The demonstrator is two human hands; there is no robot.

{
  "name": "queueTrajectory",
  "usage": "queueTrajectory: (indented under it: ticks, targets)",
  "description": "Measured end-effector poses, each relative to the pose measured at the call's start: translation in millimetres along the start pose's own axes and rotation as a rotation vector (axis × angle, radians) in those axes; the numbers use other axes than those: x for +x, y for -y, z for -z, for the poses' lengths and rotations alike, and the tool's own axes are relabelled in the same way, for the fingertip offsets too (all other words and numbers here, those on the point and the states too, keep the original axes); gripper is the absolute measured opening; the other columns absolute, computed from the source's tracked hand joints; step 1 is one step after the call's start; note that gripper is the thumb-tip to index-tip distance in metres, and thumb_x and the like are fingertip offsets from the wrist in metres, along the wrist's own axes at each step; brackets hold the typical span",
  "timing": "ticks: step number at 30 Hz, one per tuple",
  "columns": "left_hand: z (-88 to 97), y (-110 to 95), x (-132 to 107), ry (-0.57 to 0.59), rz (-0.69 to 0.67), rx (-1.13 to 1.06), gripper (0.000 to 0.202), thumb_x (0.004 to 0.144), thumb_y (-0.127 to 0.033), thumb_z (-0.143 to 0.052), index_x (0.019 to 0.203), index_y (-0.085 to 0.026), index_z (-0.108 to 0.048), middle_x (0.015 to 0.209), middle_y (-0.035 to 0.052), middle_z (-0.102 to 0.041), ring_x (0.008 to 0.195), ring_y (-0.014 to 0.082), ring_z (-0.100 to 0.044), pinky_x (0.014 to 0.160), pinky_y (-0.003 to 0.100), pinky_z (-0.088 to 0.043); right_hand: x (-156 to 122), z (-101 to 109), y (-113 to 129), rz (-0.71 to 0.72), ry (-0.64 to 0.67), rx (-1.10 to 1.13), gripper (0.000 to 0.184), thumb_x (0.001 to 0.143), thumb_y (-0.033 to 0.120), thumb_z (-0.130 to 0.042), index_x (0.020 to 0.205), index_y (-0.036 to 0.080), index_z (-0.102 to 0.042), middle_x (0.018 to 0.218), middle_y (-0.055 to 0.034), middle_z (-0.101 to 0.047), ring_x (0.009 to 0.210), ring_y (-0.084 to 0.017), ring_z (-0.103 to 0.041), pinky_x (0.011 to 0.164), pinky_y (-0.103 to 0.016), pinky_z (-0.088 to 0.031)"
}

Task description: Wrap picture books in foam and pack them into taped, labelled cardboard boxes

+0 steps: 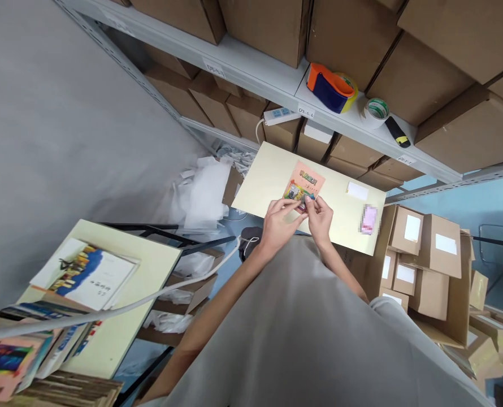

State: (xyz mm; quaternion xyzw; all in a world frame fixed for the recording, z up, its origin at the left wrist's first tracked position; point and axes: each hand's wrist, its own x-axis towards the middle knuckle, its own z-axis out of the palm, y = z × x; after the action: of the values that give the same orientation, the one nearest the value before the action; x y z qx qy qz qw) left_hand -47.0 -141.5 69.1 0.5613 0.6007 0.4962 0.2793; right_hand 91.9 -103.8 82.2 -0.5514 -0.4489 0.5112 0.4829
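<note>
A thin pink-orange book (306,176) with a colourful picture on its cover is over the pale yellow table (257,183) in front of me. My left hand (279,225) grips its lower left edge, fingers over the cover and thumb low. At the lower right corner, my right hand (320,219) pinches the book with its thumb on top. The fingertips of both hands nearly meet and cover the bottom of the cover picture. Whether the book touches the tabletop, I cannot tell.
On the table's right lie a white slip (357,191) and a blurred pink item (368,220). The shelf above carries a tape dispenser (330,89), a tape roll (376,111) and a box cutter (398,131). A large carton (457,328) holds small boxes. Books (94,277) occupy the left table.
</note>
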Motion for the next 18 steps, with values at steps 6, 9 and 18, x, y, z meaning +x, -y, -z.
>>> queueTrajectory:
  ticks: [6, 9, 18]
  targets:
    - [17.2, 43.4, 21.7, 0.046, 0.401, -0.34, 0.07, 0.084, -0.084, -0.085, 0.111, -0.02, -0.089, 0.116, 0.0152, -0.087, 0.107, 0.0308, -0.078, 0.095, 0.044, -0.065, 14.1, 23.5, -7.0, -0.04, 0.079, 0.076, 0.06, 0.089, 0.076, -0.085, 0.11, 0.019, -0.084, 0.095, -0.0051, -0.084, 0.08, -0.02, -0.073, 0.074, -0.032, -0.064]
    - [11.1, 51.0, 23.2, 0.1, 0.498, -0.495, 0.076, 0.067, -0.088, -0.095, 0.098, -0.019, -0.088, 0.104, 0.0146, -0.087, 0.101, 0.0306, -0.079, 0.097, 0.045, -0.065, 16.5, 27.8, -10.3, -0.055, 0.117, 0.088, 0.059, 0.087, 0.075, -0.087, 0.107, 0.019, -0.085, 0.092, -0.0048, -0.085, 0.078, -0.019, -0.073, 0.072, -0.032, -0.064]
    - [-15.0, 46.4, 15.4, -0.096, 0.402, -0.34, 0.06, 0.089, -0.077, -0.082, 0.105, -0.019, -0.082, 0.099, 0.0112, -0.083, 0.09, 0.0253, -0.075, 0.086, 0.039, -0.063, 23.3, 28.9, -12.4, -0.005, -0.076, -0.019, 0.073, 0.087, 0.079, -0.085, 0.131, 0.021, -0.081, 0.137, -0.0155, -0.085, 0.136, -0.034, -0.078, 0.119, -0.053, -0.065]
